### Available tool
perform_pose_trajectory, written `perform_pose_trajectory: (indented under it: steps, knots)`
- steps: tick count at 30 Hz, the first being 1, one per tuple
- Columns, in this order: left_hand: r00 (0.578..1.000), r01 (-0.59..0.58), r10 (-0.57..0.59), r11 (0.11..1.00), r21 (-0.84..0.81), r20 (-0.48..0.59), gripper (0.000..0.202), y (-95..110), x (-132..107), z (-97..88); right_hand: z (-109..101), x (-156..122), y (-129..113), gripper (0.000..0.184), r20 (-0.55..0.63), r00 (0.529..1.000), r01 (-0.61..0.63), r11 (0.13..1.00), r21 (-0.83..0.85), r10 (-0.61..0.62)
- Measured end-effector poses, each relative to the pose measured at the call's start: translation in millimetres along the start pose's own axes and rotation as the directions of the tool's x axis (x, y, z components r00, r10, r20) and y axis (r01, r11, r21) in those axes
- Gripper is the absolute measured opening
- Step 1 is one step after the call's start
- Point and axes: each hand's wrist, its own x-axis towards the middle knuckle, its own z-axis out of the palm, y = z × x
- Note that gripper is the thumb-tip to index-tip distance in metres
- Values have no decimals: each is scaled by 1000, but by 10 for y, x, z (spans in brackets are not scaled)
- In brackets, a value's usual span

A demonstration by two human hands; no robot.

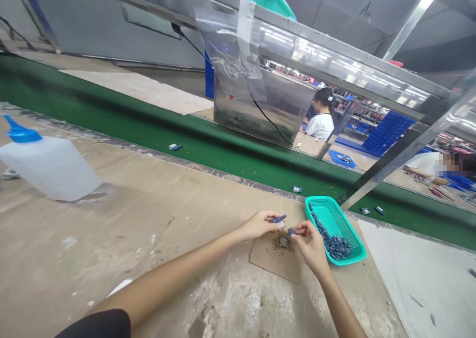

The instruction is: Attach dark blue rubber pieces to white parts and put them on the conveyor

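Your left fingers (268, 220) are pinching a small blue part (279, 219), and your right fingers (297, 227) are pinching a second blue part (291, 232). Below them, a round metal piece (283, 242) is sitting on brown cardboard (269, 258). Just beside, a green basket (353, 244) is holding more blue parts (334, 245). Farther away, a plastic bottle (48, 167) is standing on the tabletop (111, 219).
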Motion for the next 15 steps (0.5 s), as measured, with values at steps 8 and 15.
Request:
perform_pose_trajectory:
  steps: [8, 15]
  knots:
    - [995, -1, 2, 1000, 12, -101, 39, 28, -263, 288, -117, -31, -198, 38, 94, 992, -117, 896, 428, 85]
    - [967, -26, 56, 992, 119, -250, 33, -3, -360, 470, -110, -12, -255, 39, 144, 986, -148, 853, 501, 86]
